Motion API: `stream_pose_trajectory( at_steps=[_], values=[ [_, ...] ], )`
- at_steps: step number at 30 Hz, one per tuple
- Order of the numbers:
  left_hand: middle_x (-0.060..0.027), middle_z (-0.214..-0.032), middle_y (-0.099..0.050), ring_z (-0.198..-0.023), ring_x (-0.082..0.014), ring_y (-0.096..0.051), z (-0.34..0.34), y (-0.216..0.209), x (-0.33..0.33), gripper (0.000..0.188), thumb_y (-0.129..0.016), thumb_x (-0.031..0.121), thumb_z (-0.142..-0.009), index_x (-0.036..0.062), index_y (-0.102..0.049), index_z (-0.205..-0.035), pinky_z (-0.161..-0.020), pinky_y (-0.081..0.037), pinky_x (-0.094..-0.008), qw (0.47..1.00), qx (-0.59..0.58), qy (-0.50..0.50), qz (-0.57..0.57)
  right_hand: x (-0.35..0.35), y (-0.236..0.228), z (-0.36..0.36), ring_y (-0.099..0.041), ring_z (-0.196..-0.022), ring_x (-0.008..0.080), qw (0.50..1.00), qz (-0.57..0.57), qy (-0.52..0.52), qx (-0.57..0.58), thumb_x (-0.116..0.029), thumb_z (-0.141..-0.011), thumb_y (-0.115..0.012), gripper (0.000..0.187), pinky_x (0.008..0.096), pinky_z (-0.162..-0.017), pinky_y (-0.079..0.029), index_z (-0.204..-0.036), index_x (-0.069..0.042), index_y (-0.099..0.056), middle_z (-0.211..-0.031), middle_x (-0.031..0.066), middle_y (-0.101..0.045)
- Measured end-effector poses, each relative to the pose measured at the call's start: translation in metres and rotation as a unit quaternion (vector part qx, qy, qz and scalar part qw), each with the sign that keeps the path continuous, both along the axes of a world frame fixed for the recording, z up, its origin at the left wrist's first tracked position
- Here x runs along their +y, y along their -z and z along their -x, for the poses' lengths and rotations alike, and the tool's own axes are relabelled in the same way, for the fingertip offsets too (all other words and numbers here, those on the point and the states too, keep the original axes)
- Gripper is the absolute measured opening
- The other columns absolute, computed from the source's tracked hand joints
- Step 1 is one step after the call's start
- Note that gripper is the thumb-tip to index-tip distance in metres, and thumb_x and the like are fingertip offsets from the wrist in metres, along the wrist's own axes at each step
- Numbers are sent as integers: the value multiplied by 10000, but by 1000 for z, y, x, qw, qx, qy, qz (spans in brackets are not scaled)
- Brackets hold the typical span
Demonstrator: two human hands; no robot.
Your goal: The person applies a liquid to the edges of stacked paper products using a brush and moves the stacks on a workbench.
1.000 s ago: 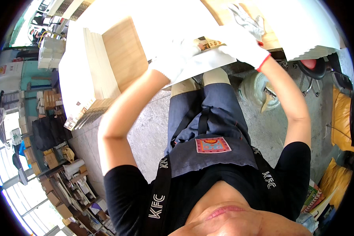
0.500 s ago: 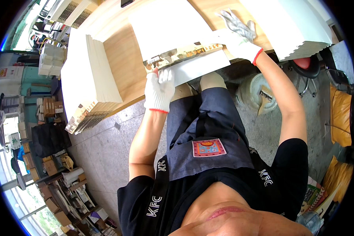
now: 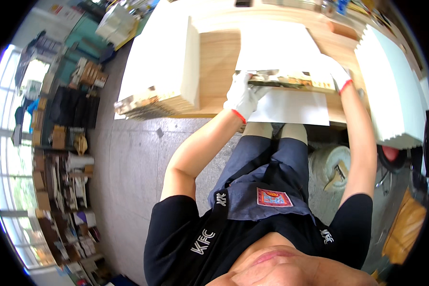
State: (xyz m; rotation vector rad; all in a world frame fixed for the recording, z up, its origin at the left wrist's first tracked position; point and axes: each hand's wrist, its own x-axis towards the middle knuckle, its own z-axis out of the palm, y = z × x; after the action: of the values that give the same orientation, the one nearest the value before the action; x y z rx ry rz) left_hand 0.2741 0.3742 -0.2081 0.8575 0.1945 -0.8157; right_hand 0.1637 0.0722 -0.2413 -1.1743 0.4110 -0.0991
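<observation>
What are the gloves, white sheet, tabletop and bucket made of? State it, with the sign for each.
Gloves: probably knitted fabric, matt; soft folds and snug red-edged cuffs suggest it.
White sheet: paper or thin card, smooth; it looks thin, flat and straight-edged.
Tabletop: wood or wood-look laminate, sheen uncertain under glare; pale grain shows.
Bucket: likely plastic, semi-translucent; its whitish wall looks cloudy.

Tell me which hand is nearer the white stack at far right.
Right. The right hand is at the right end of the middle pile, just left of the white stack; the left hand is at the pile's left end, farther away.
</observation>
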Motion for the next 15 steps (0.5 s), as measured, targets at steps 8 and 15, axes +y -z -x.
stream_pose_trajectory(
  at_steps=[8, 15],
  values=[
    [-68, -952, -609, -848, -159, -607, -1, -60, 107, 326, -661, 167, -882, 35, -543, -1156, -751, -548, -305, 936, -348, -43, -33, 106, -65, -8, -559, -1169, 192, 970, 15, 151, -188, -203, -967, -539, 499, 318, -990, -485, -1405, 7, -424, -1326, 120, -545],
    [-42, -904, -668, -794, -100, -591, -94, -113, 253, 330, -633, 314, -931, 12, -666, -1060, -715, -462, -248, 772, -527, -251, -251, 241, -110, -149, -507, -1265, 247, 953, 64, 60, -289, -272, -978, -461, 559, 356, -1062, -444, -1456, -9, -342, -1421, 135, -471]
  ],
)
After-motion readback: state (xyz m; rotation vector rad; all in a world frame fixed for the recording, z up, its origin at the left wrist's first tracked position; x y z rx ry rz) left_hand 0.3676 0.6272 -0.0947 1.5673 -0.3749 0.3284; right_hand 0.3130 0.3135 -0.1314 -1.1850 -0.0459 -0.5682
